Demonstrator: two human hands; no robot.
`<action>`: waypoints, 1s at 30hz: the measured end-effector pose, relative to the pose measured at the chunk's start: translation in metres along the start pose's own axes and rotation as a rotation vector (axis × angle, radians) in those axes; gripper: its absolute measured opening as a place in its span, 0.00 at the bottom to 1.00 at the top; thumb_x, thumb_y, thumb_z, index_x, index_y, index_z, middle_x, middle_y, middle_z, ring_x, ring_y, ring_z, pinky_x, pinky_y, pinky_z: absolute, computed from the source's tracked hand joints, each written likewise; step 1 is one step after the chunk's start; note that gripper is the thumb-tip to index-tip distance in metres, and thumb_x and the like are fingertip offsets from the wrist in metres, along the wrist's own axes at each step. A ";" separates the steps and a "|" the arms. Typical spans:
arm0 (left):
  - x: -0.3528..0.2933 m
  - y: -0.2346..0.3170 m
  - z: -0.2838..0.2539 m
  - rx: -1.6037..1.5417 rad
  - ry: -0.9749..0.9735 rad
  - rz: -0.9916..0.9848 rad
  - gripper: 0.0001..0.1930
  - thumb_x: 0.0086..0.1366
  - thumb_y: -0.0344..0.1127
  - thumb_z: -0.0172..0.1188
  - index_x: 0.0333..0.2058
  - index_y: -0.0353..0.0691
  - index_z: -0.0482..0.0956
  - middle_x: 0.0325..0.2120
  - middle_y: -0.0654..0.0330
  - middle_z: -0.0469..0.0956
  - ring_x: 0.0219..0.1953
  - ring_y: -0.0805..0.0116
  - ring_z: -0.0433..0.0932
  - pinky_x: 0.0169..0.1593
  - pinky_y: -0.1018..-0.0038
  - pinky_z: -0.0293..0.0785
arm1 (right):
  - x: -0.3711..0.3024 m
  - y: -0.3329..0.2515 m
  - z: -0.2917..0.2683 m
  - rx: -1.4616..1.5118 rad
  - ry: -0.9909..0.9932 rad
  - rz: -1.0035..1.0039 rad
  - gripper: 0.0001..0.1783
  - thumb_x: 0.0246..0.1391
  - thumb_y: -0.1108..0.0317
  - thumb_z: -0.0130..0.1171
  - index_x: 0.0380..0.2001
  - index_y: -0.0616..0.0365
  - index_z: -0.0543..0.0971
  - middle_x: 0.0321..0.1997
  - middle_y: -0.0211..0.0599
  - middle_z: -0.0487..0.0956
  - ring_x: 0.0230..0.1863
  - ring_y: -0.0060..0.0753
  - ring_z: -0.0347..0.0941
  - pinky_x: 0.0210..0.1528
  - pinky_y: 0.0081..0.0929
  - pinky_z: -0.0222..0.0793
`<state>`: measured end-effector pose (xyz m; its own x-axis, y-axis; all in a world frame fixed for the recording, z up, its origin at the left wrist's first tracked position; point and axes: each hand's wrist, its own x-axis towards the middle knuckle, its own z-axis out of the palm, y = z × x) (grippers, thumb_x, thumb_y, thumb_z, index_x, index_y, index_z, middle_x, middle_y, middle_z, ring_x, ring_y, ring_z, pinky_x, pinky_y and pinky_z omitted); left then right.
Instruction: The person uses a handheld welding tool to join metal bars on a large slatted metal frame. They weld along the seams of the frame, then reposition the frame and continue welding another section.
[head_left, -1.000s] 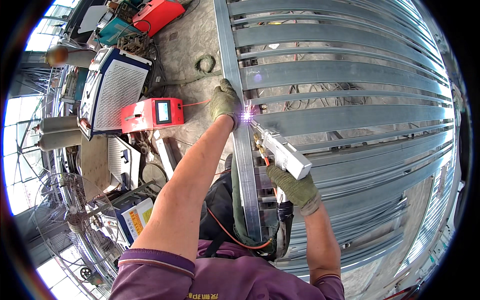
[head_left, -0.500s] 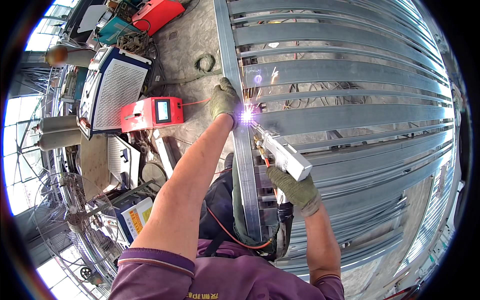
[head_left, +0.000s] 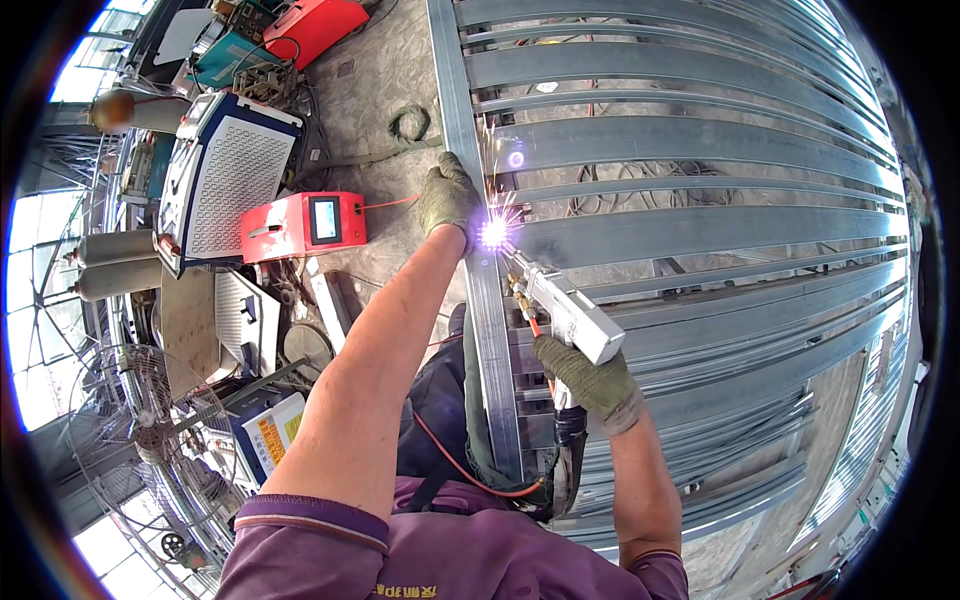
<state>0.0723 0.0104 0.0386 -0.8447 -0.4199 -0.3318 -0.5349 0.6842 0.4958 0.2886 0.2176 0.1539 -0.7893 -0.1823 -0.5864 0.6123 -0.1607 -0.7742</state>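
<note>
My right hand [head_left: 590, 382], in a green knit glove, is wrapped round the grip of a silver-white handheld welding gun [head_left: 570, 312]. The gun's thin nozzle points up and left to a bright violet-white arc [head_left: 494, 232] with sparks flying off it. The arc burns where a crosswise steel bar [head_left: 700, 232] meets the long steel side rail [head_left: 492, 340]. Just left of the arc my gloved left hand [head_left: 448, 196] is closed against the rail's outer side; its fingertips are partly hidden. An orange hose [head_left: 470, 470] and a dark cable run down from the gun past my body.
Many parallel steel bars [head_left: 680, 145] stretch off to the right. On the left stand a red box with a screen [head_left: 305, 228], a white-and-blue cabinet [head_left: 235, 170], gas cylinders [head_left: 120, 262] and a wire-cage fan [head_left: 150, 435]. Cables [head_left: 650, 185] lie on the floor beneath the bars.
Both hands and the gun stay almost in place. The arc keeps burning at the joint, and its spray of sparks has changed shape.
</note>
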 end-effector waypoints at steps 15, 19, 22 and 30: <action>0.003 -0.004 0.003 0.055 -0.003 0.019 0.37 0.78 0.61 0.30 0.54 0.32 0.77 0.55 0.35 0.78 0.60 0.35 0.75 0.63 0.49 0.69 | -0.007 -0.002 0.002 0.123 -0.004 0.072 0.25 0.59 0.72 0.69 0.60 0.58 0.78 0.42 0.28 0.83 0.33 0.16 0.78 0.32 0.20 0.75; 0.001 -0.001 0.002 0.026 -0.032 -0.014 0.37 0.78 0.61 0.30 0.55 0.32 0.77 0.56 0.36 0.78 0.60 0.35 0.75 0.63 0.50 0.69 | -0.006 0.005 -0.002 0.071 -0.003 0.054 0.25 0.59 0.73 0.69 0.60 0.58 0.78 0.43 0.29 0.83 0.34 0.17 0.79 0.34 0.20 0.77; -0.001 0.000 0.001 0.026 -0.030 -0.001 0.37 0.78 0.61 0.30 0.56 0.32 0.77 0.56 0.37 0.78 0.60 0.36 0.75 0.63 0.50 0.69 | -0.007 0.008 0.000 0.041 0.017 0.039 0.25 0.59 0.73 0.69 0.60 0.59 0.78 0.44 0.30 0.83 0.36 0.17 0.80 0.36 0.20 0.77; 0.002 -0.002 0.004 0.051 -0.040 -0.006 0.37 0.78 0.61 0.30 0.55 0.33 0.77 0.56 0.36 0.78 0.60 0.36 0.75 0.63 0.50 0.70 | -0.011 0.005 0.001 0.136 -0.005 0.040 0.24 0.59 0.73 0.69 0.59 0.61 0.78 0.43 0.29 0.83 0.37 0.17 0.79 0.37 0.21 0.77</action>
<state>0.0715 0.0100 0.0339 -0.8397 -0.4006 -0.3667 -0.5371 0.7120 0.4523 0.3000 0.2182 0.1568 -0.7638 -0.1960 -0.6149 0.6445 -0.2829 -0.7104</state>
